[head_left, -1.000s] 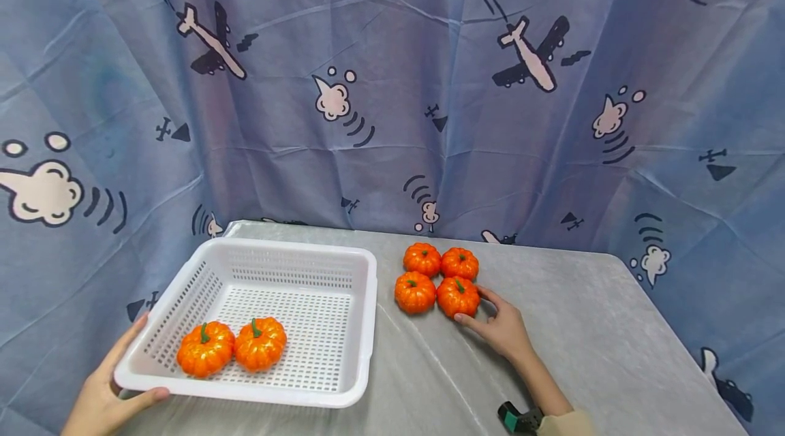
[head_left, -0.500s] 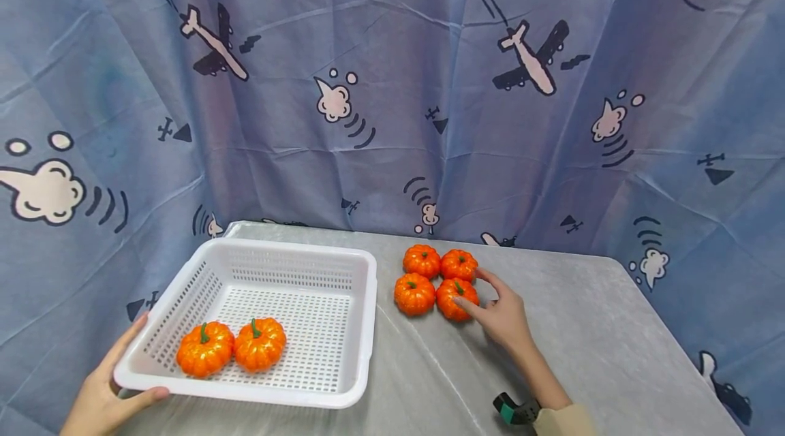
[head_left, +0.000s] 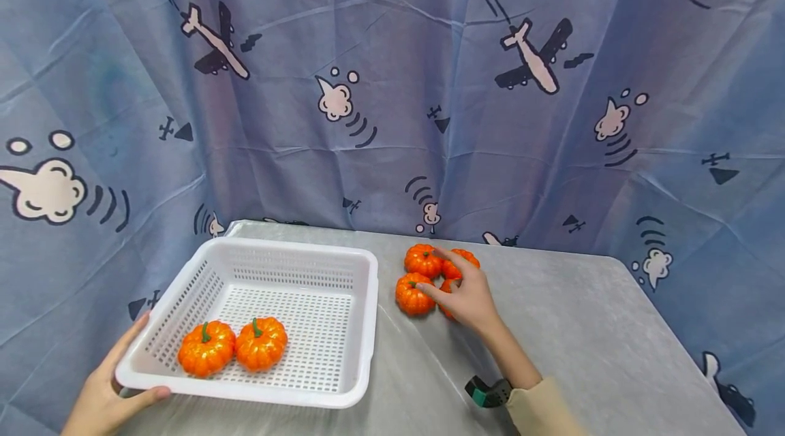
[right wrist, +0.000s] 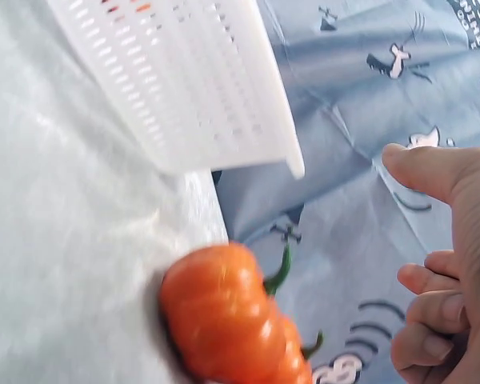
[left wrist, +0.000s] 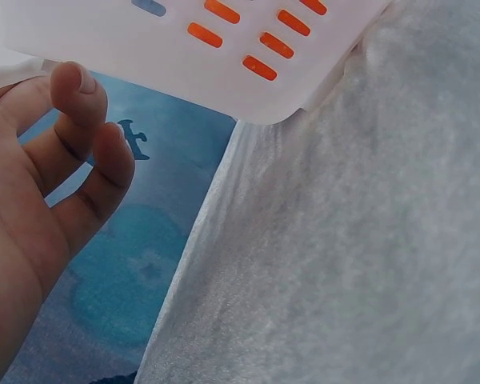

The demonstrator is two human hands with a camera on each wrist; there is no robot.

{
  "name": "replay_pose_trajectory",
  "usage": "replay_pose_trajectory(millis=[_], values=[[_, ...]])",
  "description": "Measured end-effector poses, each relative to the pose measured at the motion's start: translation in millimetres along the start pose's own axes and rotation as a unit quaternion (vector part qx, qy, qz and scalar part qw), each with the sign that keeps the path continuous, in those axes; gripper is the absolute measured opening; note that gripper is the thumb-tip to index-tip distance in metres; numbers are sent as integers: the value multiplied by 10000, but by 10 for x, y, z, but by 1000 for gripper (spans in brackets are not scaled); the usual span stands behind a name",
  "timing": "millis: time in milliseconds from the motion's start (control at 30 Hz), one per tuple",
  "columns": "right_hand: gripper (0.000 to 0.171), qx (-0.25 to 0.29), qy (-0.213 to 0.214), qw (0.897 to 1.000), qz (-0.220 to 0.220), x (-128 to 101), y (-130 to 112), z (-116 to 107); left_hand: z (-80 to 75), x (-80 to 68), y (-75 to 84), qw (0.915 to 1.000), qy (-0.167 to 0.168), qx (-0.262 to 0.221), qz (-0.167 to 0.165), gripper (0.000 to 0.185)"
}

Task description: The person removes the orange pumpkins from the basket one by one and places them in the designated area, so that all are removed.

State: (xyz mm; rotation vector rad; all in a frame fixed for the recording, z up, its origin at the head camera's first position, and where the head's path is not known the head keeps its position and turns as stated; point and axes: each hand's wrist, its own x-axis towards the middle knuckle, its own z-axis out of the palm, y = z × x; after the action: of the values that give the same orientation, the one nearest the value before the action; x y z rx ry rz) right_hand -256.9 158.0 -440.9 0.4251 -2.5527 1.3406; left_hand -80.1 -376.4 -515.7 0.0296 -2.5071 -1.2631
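Left hand: left hand (head_left: 107,398) at the near left corner of the white perforated plastic basket (head_left: 362,327), thumb curled over the rim, fingers under and along the outer wall; clamped on the basket.
Right hand: right hand (head_left: 467,294) spread above the cluster of four small orange pumpkins with green stems, fingers loosely apart, thumb tip near the front-left pumpkin (head_left: 413,293); nothing gripped; contact with the pumpkins impossible to tell.
Pumpkins on the desk: four in a tight two-by-two group just right of the basket; rear-left pumpkin (head_left: 422,259) in full view, rear-right pumpkin (head_left: 464,258) and front-right pumpkin (head_left: 445,288) partly hidden by the fingers.
Pumpkins in the basket: two orange pumpkins, left one (head_left: 206,349) and right one (head_left: 261,343), side by side and touching, near the front wall.
Basket: flat on the grey cloth-covered desk (head_left: 582,327), at its left end.
Wrist: dark band with a green part (head_left: 487,393) at the cuff of a beige sleeve (head_left: 540,412).
Backdrop: blue curtain printed with aeroplanes and clouds (head_left: 392,82) behind and beside the desk.
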Motion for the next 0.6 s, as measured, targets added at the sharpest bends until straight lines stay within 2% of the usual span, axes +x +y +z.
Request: replay_pose_trajectory(millis=[367,600], values=[[72,-48,-341,9956,-875,227,-385,325,-6,1,-11,10000,20,58,38,124],[73,289,-810,9894,-1174,380,-618,553,14,4,-17,9998,51,-77,195,124]])
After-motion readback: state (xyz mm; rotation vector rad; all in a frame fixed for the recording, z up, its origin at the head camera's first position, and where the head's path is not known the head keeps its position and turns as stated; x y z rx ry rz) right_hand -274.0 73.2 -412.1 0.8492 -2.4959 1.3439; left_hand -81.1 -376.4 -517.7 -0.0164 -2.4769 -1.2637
